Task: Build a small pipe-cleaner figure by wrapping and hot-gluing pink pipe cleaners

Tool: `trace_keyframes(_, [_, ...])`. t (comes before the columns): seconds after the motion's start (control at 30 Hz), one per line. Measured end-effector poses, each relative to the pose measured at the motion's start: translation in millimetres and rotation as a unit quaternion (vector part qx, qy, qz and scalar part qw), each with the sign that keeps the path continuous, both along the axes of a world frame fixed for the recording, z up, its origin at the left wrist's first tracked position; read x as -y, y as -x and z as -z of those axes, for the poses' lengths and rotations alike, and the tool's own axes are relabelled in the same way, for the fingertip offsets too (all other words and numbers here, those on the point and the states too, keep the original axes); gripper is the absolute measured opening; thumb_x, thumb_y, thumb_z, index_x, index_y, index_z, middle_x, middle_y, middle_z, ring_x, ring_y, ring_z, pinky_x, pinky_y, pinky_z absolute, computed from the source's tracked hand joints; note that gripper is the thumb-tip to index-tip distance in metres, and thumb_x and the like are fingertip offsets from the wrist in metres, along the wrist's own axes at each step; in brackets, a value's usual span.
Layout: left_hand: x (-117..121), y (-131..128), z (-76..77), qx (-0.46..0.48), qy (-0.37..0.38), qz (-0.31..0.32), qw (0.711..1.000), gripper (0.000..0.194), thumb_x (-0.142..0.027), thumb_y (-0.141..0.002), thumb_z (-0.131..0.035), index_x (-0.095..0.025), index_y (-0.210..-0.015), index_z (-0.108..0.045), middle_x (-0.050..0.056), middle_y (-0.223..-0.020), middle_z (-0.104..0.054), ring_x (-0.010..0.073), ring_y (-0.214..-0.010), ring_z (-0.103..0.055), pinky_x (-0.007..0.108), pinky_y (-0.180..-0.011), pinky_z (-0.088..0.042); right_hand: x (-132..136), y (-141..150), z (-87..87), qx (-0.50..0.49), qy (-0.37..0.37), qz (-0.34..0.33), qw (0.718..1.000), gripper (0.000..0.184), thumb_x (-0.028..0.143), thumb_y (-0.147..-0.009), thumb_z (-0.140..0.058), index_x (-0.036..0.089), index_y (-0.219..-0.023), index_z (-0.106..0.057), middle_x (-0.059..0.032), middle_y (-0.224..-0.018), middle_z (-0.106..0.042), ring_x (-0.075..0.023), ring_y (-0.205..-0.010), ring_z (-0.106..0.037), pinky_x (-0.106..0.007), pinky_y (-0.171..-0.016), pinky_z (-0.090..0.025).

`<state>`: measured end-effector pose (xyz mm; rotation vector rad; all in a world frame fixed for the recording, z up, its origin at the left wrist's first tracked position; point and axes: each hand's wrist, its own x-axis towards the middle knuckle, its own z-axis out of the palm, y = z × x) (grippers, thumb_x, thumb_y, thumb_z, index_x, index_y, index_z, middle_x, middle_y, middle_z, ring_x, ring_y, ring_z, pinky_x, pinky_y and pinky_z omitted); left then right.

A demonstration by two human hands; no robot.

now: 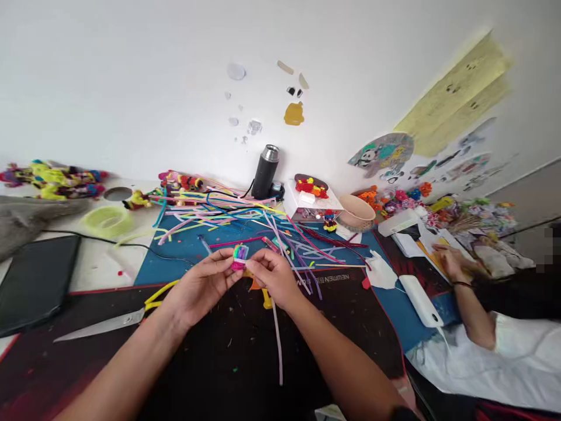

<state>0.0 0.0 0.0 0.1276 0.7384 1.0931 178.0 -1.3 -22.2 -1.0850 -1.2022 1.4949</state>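
Note:
Near the middle of the head view, my left hand (209, 282) and my right hand (272, 276) meet around a small pipe-cleaner piece (241, 253). Its bands are green, blue and purple, with white and magenta lower down. Fingertips of both hands pinch it from either side. Below my right hand a pale lilac pipe cleaner (278, 345) runs down toward the mat; its upper end is hidden. Beneath the same hand lies a yellow-orange thing (267, 299), partly covered. Scissors (109, 327) with yellow handles lie left of my left forearm.
Loose pipe cleaners (214, 213) are spread along the back. Behind them stand a black thermos (265, 173), a white box (302, 206) and a round bowl (357, 211). A dark tablet (37, 280) lies left. At right are a white power bank (421, 301) and another person's hand (450, 262).

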Motion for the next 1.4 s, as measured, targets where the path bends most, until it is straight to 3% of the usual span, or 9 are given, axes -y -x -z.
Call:
trace_keyframes(0.6, [0, 3, 2.0, -0.011, 0.002, 0.019, 1.0, 0.025, 0.01, -0.083, -0.068, -0.012, -0.083, -0.081, 0.008, -0.081, -0.079, 0.018, -0.073, -0.078, 0.029, -0.073, -0.07, 1, -2, -0.8, -0.002, 0.009, -0.004, 1.0, 0.038, 0.051, -0.083, -0.086, 0.019, -0.081, -0.065, 0.01, -0.053, -0.045, -0.0069, -0.046, -0.034, -0.021, -0.044, -0.025])
trace_keyframes(0.97, [4, 6, 9.4, -0.008, -0.072, 0.086, 0.994, 0.025, 0.002, -0.072, -0.09, -0.014, -0.09, -0.083, 0.006, -0.09, -0.081, 0.0178, -0.08, -0.079, 0.026, -0.08, -0.068, 3, -7, -7.2, -0.063, 0.094, -0.048, 0.992, 0.043, 0.051, -0.077, -0.091, 0.019, -0.082, -0.062, 0.0127, -0.051, -0.043, -0.0038, -0.042, -0.028, -0.02, -0.042, -0.02])
trace_keyframes(1.1, [4, 7, 5.7, -0.007, -0.07, 0.097, 0.993, 0.034, 0.001, -0.071, -0.091, -0.015, -0.1, -0.085, 0.007, -0.097, -0.082, 0.0187, -0.084, -0.079, 0.026, -0.082, -0.069, 4, -8, -10.0, -0.093, 0.112, -0.067, 0.987, 0.044, 0.047, -0.074, -0.094, 0.02, -0.086, -0.062, 0.0125, -0.053, -0.046, -0.0036, -0.042, -0.028, -0.019, -0.042, -0.019])
trace_keyframes(1.4, [6, 7, 2.0, 0.0, -0.067, 0.109, 0.992, 0.03, 0.002, -0.069, -0.092, -0.015, -0.093, -0.086, 0.007, -0.094, -0.082, 0.0177, -0.08, -0.079, 0.025, -0.078, -0.069, 2, -9, -9.3, -0.12, 0.11, -0.09, 0.983, 0.046, 0.045, -0.074, -0.095, 0.02, -0.101, -0.067, 0.0117, -0.058, -0.049, -0.0032, -0.042, -0.027, -0.02, -0.044, -0.018])
